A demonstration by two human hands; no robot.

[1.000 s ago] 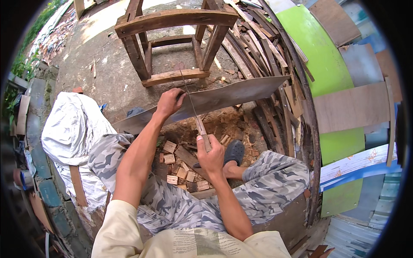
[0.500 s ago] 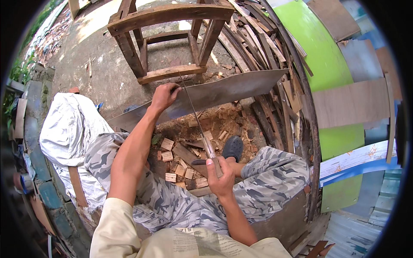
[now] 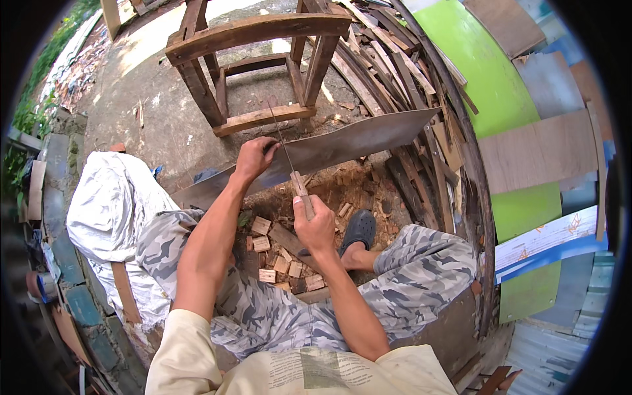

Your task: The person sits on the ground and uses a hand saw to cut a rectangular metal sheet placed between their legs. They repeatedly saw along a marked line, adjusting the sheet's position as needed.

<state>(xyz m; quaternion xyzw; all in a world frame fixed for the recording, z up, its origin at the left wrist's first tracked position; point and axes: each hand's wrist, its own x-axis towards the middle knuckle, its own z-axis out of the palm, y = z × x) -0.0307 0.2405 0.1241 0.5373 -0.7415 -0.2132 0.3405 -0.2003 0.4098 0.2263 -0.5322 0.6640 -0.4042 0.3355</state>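
A long grey board (image 3: 355,139) slants across in front of me, between the wooden chair frame and my legs. My right hand (image 3: 316,224) is wrapped round the wooden handle of a handsaw (image 3: 287,151). Its thin blade shows nearly edge-on, crossing the board's middle and pointing away from me. At the board's far edge, just left of the blade, my left hand (image 3: 255,158) has its fingers curled over the edge. Part of its grip is hidden. Beneath the saw handle, small cut wood blocks (image 3: 281,264) lie with shavings on the ground.
A wooden chair frame (image 3: 260,33) stands beyond the board. To the right, long wood strips (image 3: 395,72) are piled against a dark pole (image 3: 477,197), with green sheets (image 3: 490,92) behind. White cloth (image 3: 115,197) lies at my left, and my shoe (image 3: 359,232) rests among the scraps.
My right hand has pushed forward, away from me and slightly left, with the saw. The left hand stays at the board's edge, a little lower in view.
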